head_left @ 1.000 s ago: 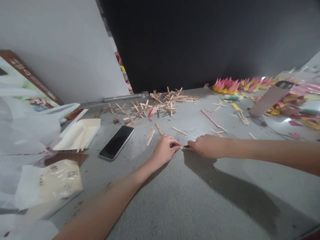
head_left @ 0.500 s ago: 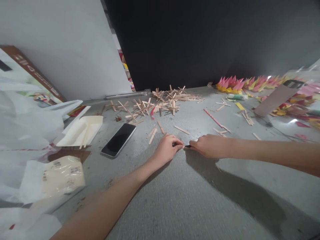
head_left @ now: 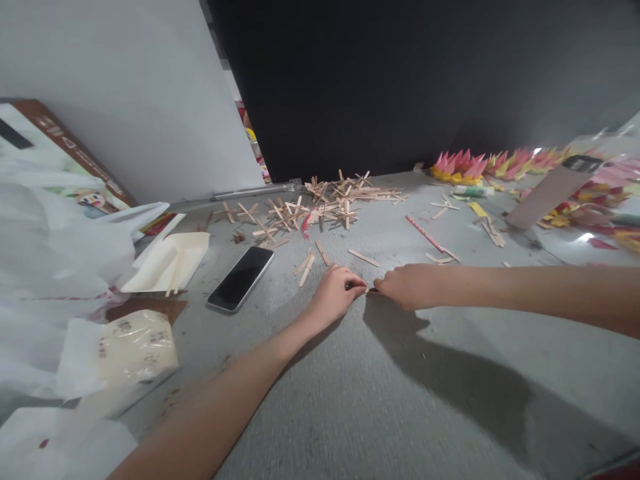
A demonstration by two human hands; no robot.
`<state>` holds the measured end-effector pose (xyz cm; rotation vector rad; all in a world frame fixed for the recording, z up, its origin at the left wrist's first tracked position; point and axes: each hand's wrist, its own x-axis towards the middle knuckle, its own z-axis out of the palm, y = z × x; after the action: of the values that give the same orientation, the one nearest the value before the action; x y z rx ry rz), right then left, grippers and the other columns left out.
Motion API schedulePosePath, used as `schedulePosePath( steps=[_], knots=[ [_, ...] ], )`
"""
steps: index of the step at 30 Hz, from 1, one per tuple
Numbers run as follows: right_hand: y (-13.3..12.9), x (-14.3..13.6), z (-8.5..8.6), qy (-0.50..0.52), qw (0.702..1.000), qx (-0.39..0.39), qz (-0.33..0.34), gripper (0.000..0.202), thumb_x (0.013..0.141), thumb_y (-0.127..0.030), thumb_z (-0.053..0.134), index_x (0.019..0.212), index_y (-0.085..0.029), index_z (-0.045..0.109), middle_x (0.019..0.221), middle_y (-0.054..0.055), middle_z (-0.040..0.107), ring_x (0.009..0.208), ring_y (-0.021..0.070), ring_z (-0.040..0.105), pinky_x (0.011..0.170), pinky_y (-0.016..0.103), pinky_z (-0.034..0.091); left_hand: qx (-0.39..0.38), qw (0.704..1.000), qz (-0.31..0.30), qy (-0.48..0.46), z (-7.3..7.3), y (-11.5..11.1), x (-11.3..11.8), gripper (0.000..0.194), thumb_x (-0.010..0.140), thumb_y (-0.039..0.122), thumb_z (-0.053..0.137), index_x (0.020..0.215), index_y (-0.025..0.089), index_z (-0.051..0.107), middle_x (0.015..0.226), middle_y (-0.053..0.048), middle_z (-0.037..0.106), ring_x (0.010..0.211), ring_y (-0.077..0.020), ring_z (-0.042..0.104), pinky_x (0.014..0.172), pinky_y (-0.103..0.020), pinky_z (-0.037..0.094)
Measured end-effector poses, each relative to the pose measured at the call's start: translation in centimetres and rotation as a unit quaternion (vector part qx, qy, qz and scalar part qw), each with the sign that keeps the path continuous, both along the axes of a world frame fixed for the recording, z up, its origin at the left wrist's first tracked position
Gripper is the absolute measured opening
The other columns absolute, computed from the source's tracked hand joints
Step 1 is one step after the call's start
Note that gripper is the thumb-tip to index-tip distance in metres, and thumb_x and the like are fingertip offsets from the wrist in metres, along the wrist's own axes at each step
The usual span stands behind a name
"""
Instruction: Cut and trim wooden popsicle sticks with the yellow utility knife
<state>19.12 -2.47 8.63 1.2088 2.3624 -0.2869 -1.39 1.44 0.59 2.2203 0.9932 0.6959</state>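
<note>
In the head view my left hand [head_left: 336, 293] pinches a small wooden craft stick [head_left: 367, 290] against the grey table [head_left: 320, 400]. Only a short bit of the stick shows beside the fingertips. Facing it from the right, my right hand [head_left: 411, 287] is closed around a slim dark tool [head_left: 373, 291], whose tip meets the stick. The fingers cover most of the tool, so I cannot tell its exact kind. Several loose sticks, one of them a single craft stick [head_left: 364, 258], lie just beyond my hands.
Behind is a heap of craft sticks [head_left: 345, 193], many crossed. A phone [head_left: 241, 279], a pale tray with chopsticks [head_left: 170, 263], a wrapped package [head_left: 137, 347] and plastic bags [head_left: 55, 253] are left. At right stand a bottle [head_left: 553, 193] and pink-yellow paper flowers [head_left: 457, 168]; a striped straw [head_left: 425, 233] lies nearer.
My right hand and forearm have moved slightly up and to the left, closer to my left hand. My left hand keeps its pinch almost in place. The view has shifted a little.
</note>
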Motion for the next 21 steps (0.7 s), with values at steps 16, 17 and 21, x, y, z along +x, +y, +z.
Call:
schedulePosePath(
  steps=[16,17,21],
  knots=[
    [-2.2,2.1,-2.8,0.076,0.991,0.064,-0.085,0.036,0.111,-0.036,0.031,0.117,-0.016,0.061,0.082,0.012,0.075,0.067,0.0218,0.071,0.055,0.028,0.026,-0.012,1.0,0.015,-0.003,0.3,0.1,0.3,0.008,0.085,0.015,0.079,0.085,0.022,0.082,0.084,-0.004,0.077,0.085,-0.0206,0.065,0.085,-0.035,0.048],
    [-2.0,2.0,-2.8,0.074,0.992,0.064,-0.081,0.037,0.111,-0.036,0.03,0.117,-0.016,0.061,0.083,0.013,0.075,0.068,0.0224,0.072,0.055,0.028,0.027,-0.011,1.0,0.015,-0.005,0.3,0.0,0.3,0.008,0.085,0.015,0.079,0.085,0.022,0.082,0.084,-0.004,0.077,0.085,-0.0206,0.065,0.086,-0.035,0.049],
    [-1.5,1.9,-3.0,0.065,0.994,0.058,-0.07,0.037,0.111,-0.036,0.031,0.118,-0.016,0.061,0.085,0.014,0.076,0.072,0.0251,0.074,0.056,0.028,0.03,-0.012,1.0,0.015,-0.006,0.1,0.0,0.3,0.007,0.085,0.016,0.08,0.084,0.022,0.083,0.082,-0.004,0.076,0.086,-0.0213,0.065,0.087,-0.036,0.049]
  ],
)
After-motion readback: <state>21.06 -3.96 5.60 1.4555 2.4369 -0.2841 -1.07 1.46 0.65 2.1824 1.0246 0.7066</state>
